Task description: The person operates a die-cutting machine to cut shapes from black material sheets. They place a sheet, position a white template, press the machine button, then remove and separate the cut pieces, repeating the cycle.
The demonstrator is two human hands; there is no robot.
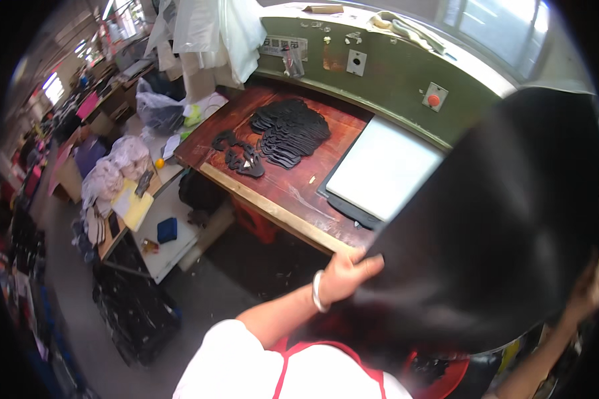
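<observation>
A large, smooth black sheet (486,219), leather-like and slightly blurred, hangs bowed between my two hands at the right. My left hand (345,274), with a bangle on its wrist, grips the sheet's near-left edge, thumb on top. On the far right side my right hand (594,286) is closed at the opposite edge; its fingers are partly hidden and blurred. The sheet covers part of a white board (383,166) lying on a dark base on the reddish table (306,193). Left of that board, many cut black pieces (291,132) lie in overlapping rows, with a few loose black pieces (241,156) beside them.
A green machine body (399,80) with a red button (434,100) stands behind the table. At the left, a side table (180,233) carries bags, papers and a dark blue item. A red bucket (446,379) stands below the sheet. Black bags (136,312) lie on the floor.
</observation>
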